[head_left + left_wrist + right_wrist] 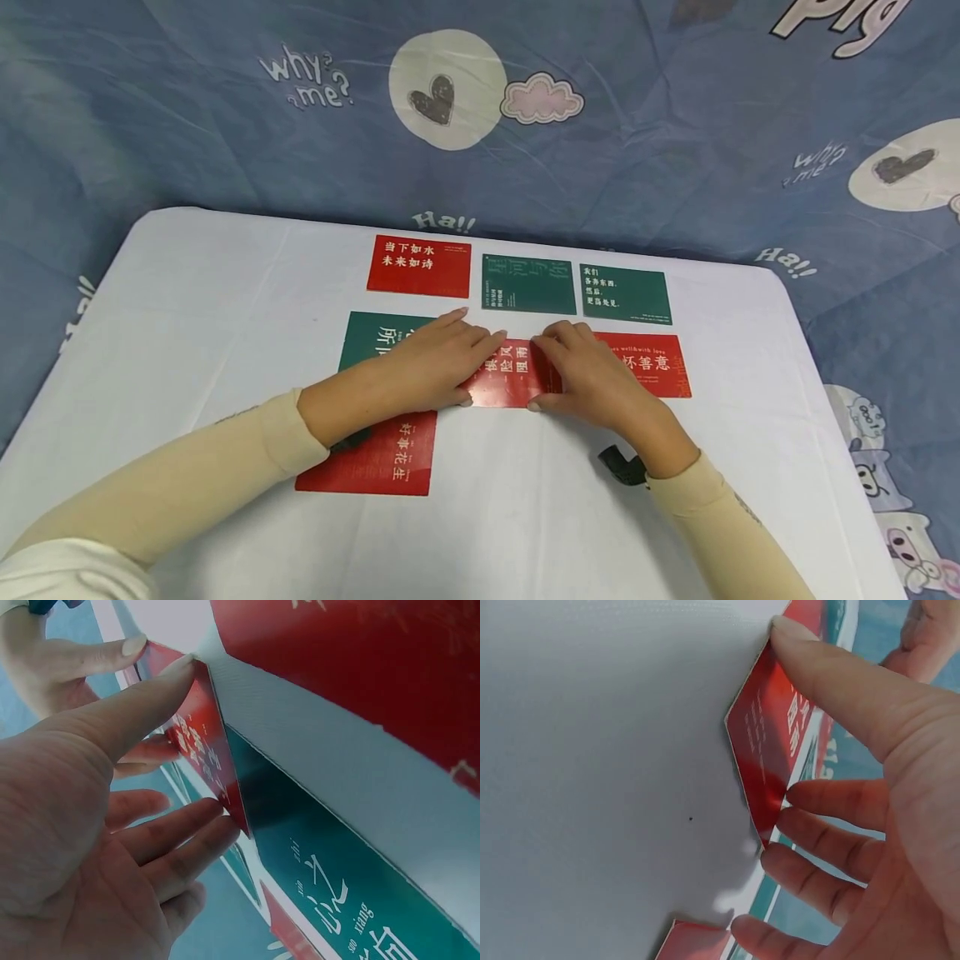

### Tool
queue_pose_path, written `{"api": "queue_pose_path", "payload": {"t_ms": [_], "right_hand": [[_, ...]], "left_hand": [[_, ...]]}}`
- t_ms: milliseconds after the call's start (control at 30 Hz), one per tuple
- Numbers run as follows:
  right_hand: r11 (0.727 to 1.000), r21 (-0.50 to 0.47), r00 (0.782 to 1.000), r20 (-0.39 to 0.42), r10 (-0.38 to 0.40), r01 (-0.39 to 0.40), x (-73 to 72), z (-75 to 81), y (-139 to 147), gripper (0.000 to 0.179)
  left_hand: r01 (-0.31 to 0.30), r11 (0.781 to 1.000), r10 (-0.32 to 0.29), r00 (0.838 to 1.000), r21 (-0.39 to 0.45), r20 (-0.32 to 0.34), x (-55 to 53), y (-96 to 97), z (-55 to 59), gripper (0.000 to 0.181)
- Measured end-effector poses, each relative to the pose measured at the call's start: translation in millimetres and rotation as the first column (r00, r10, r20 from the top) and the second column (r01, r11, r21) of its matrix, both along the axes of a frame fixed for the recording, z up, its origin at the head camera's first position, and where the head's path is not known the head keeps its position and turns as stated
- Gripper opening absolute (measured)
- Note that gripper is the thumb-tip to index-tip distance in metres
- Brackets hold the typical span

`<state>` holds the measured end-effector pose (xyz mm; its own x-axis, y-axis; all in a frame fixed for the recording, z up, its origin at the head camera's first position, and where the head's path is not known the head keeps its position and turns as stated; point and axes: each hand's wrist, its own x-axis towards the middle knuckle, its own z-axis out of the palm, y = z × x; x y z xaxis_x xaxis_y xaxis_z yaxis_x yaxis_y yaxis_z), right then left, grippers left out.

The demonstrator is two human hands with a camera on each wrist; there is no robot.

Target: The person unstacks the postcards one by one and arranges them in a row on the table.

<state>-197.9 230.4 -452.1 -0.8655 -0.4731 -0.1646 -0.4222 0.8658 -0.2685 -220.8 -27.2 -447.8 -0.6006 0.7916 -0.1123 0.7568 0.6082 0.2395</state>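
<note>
Both hands hold a red card (pixel 504 393) with white lettering at the middle of the table. My left hand (pixel 435 358) grips its left end, thumb on the near edge and fingers at the far edge, as the left wrist view shows. On the right end, my right hand (pixel 600 379) has its thumb at the near edge and fingertips along the far edge. Beneath my left hand and wrist lie a green card (pixel 300 832), partly hidden, and a second red card (pixel 408 467). Just beyond my right hand, another red card (pixel 660 367) is partly covered by it.
Along the table's far side lie a red card (pixel 420 279) and two green cards, one in the middle (pixel 528 290) and one at the right (pixel 637 296). A white cloth (pixel 225 275) covers the table. Blue printed fabric (pixel 225 150) hangs behind it.
</note>
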Motion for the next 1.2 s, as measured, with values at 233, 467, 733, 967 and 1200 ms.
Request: {"api": "queue_pose_path", "payload": {"t_ms": [233,467,733,967,1200], "right_hand": [[1.0,0.007,1.0,-0.018,-0.021,0.021,-2.7,2.3,4.0,0.087],[1.0,0.003,0.999,-0.016,-0.03,0.031,-5.6,4.0,5.0,0.089],[0.999,0.005,0.999,-0.013,-0.047,0.047,-4.8,4.3,6.0,0.09],[0.999,0.002,0.999,-0.017,-0.051,0.051,-3.8,2.7,7.4,0.089],[0.998,0.041,0.996,-0.07,-0.05,0.052,0.7,-1.4,7.9,0.089]], "left_hand": [[-0.005,1.0,0.005,1.0,-0.013,-0.027,-2.7,1.1,2.3,0.098],[-0.014,0.999,0.013,1.0,-0.031,-0.02,-5.6,2.7,5.6,0.098],[-0.017,1.0,0.017,1.0,-0.009,0.0,-9.9,4.7,4.8,0.093],[-0.015,1.0,0.015,1.0,-0.009,0.006,-11.8,5.8,3.4,0.091],[0.021,0.999,-0.023,0.996,-0.025,-0.082,-5.9,7.1,0.5,0.089]]}}
